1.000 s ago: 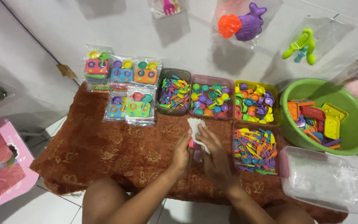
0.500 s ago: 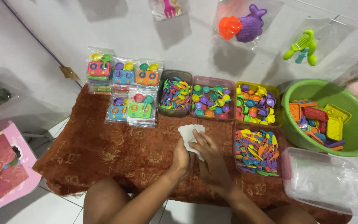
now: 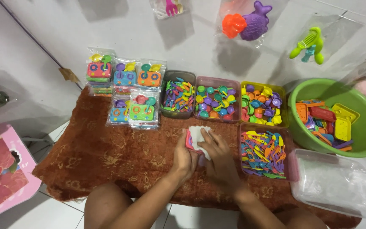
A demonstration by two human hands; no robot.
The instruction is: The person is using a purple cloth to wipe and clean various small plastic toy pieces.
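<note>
Clear plastic, a small bag (image 3: 198,136), sits just left of frame centre on the brown rug (image 3: 106,157), over a pink toy piece (image 3: 188,140). The left hand (image 3: 184,157) closes its grip on bag and piece; the right hand (image 3: 217,154) pinches the bag's edge. The packing step looks midway; the next move calls for seating the piece. Since the earlier frame, the bag has come lower and flatter.

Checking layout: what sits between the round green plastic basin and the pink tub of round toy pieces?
In the head view, a yellow tub of mixed-colour toy cups sits between the round green plastic basin and the pink tub of round toy pieces.
</note>
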